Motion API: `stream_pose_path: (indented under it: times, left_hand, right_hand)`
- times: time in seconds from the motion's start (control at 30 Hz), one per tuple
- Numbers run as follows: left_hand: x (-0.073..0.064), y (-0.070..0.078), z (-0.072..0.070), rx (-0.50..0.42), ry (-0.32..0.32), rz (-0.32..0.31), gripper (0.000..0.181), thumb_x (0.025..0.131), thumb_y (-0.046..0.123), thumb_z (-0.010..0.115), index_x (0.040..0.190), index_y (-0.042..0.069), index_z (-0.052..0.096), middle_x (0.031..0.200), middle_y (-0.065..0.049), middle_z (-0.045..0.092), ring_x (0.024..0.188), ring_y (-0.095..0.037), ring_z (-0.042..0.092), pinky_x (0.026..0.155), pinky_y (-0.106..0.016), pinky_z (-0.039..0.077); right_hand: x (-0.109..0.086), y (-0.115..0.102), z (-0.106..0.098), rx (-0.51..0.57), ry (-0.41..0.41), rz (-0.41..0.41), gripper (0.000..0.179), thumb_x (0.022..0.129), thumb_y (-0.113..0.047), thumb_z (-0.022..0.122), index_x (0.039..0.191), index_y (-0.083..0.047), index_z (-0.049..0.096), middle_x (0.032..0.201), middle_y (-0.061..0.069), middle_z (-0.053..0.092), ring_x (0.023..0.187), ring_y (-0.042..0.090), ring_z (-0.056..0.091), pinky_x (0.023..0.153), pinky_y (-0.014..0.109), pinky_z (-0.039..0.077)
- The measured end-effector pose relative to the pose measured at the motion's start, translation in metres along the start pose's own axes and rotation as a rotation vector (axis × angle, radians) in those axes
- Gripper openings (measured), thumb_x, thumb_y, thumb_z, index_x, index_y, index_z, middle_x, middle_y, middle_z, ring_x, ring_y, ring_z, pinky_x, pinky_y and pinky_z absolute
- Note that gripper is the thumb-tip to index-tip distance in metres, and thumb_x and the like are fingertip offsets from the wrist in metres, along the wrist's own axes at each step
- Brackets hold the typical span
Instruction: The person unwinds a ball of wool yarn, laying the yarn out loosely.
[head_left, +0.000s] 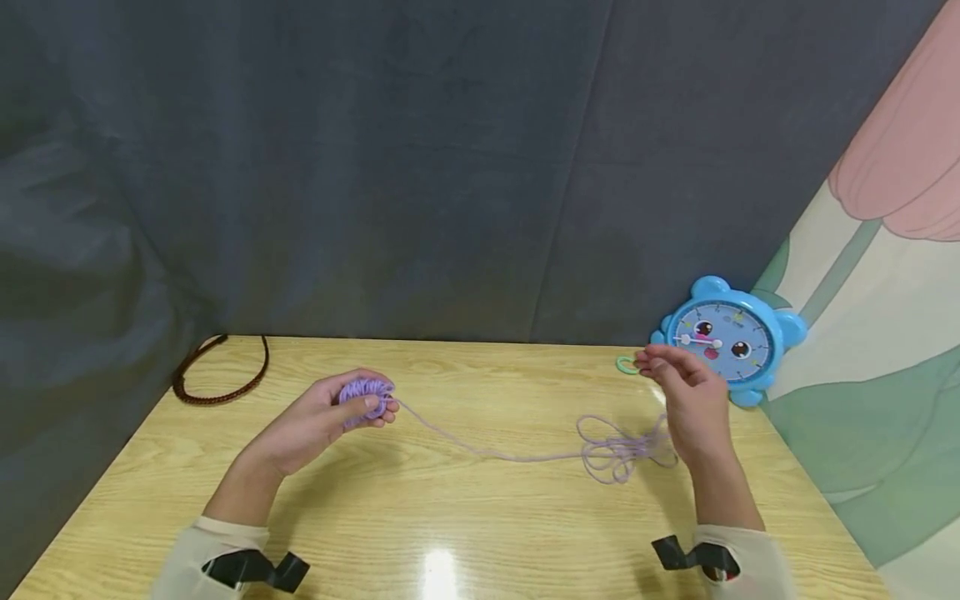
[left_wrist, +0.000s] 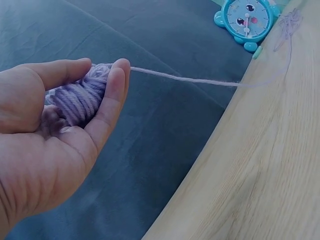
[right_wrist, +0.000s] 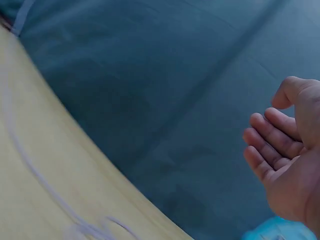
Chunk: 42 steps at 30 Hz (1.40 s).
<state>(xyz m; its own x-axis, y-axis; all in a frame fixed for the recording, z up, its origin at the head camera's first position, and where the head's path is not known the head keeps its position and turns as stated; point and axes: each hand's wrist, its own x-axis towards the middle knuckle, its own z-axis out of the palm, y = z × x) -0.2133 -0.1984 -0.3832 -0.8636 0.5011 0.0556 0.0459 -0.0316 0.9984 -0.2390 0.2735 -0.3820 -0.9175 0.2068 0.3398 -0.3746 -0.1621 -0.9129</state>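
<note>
My left hand [head_left: 318, 425] holds a small wound ball of purple yarn [head_left: 363, 390] above the left-centre of the table; in the left wrist view, thumb and fingers curl round the yarn ball [left_wrist: 80, 102]. One strand [head_left: 495, 454] runs from it rightward to a loose, looped heap of the same yarn [head_left: 615, 457] on the tabletop. Raised over the right side, near that heap, is my right hand [head_left: 697, 408]. The right wrist view shows its fingers [right_wrist: 272, 135] loosely bent, thumb apart, with nothing between them.
A blue animal-shaped clock [head_left: 731, 337] stands at the back right corner, just behind the right hand. Beside those fingertips lies a small green ring [head_left: 623, 366]. A brown braided cord [head_left: 213, 400] curves at the back left. Dark cloth [head_left: 405, 183] hangs behind the wooden table [head_left: 480, 525].
</note>
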Motion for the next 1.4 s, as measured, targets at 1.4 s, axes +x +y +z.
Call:
stream_pose_path:
  times: [1.4]
  left_hand:
    - [0.004,-0.001,0.020,-0.031,-0.107,-0.008,0.040,0.109,0.016,0.053,0.138,-0.011,0.047,0.118,-0.006,0.072,0.107,-0.012,0.071,0.098,-0.029,0.058]
  right_hand:
    - [-0.084,0.059,0.180,-0.108,-0.632,0.159,0.021,0.100,-0.013,0.068,0.110,0.005,0.073,0.104,0.017,0.074,0.091,0.006,0.069,0.087,0.028,0.060]
